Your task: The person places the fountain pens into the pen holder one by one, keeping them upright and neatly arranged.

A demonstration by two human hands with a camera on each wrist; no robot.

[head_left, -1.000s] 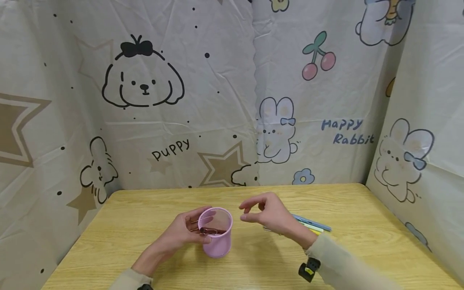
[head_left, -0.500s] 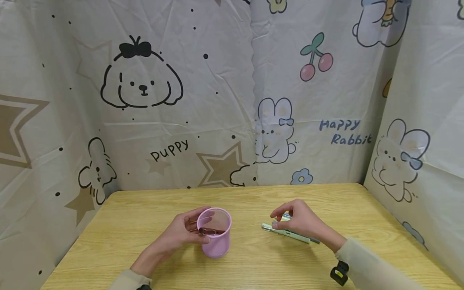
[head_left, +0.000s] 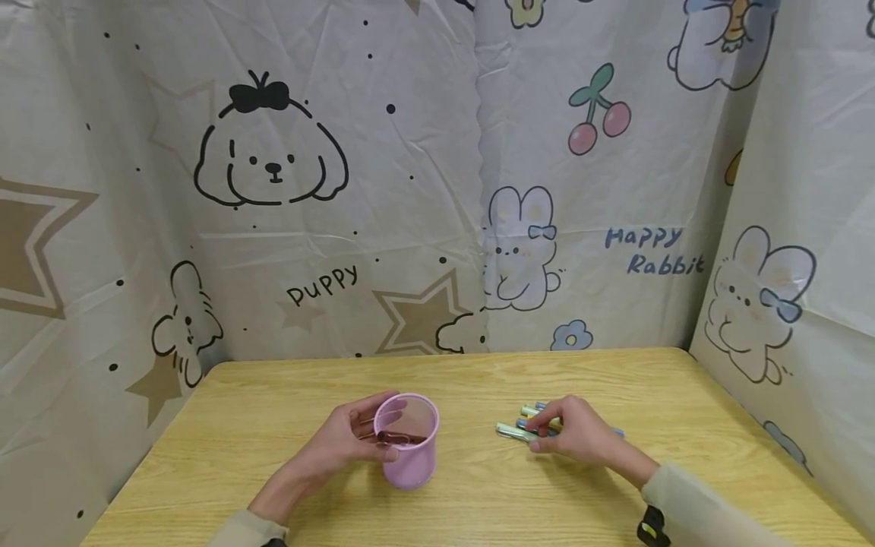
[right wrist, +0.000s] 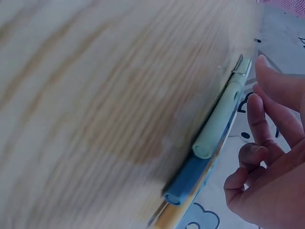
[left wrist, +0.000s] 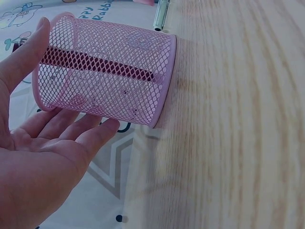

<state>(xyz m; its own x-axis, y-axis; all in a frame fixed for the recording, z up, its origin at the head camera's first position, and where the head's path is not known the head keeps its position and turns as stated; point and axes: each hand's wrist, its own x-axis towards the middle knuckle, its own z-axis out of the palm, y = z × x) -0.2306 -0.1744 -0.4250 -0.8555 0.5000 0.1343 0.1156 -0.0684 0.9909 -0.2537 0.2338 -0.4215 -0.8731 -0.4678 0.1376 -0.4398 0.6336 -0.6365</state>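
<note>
My left hand [head_left: 342, 441] holds a pink mesh pen cup [head_left: 410, 467], thumb on the near side and fingers on the far side. The cup stands on the table, and a dark red pen [left wrist: 100, 63] with a metal clip leans inside it. My right hand [head_left: 581, 434] hovers over several pens lying to the right of the cup. Its thumb and index finger are close to a pale green pen [right wrist: 220, 119], and nothing shows between them in the right wrist view. Beside that one lie a blue pen [right wrist: 183, 181] and a yellow pen [right wrist: 174, 212], partly hidden by the hand in the head view.
The wood-grain table [head_left: 287, 384] extends around both hands. A pale curtain [head_left: 410, 220] printed with cartoon animals hangs along its back and sides. A black wrist strap [head_left: 652, 526] sits at the right sleeve.
My right hand has moved right and down from near the cup to the pens, uncovering the ends of several. The left hand and the cup have stayed in place.
</note>
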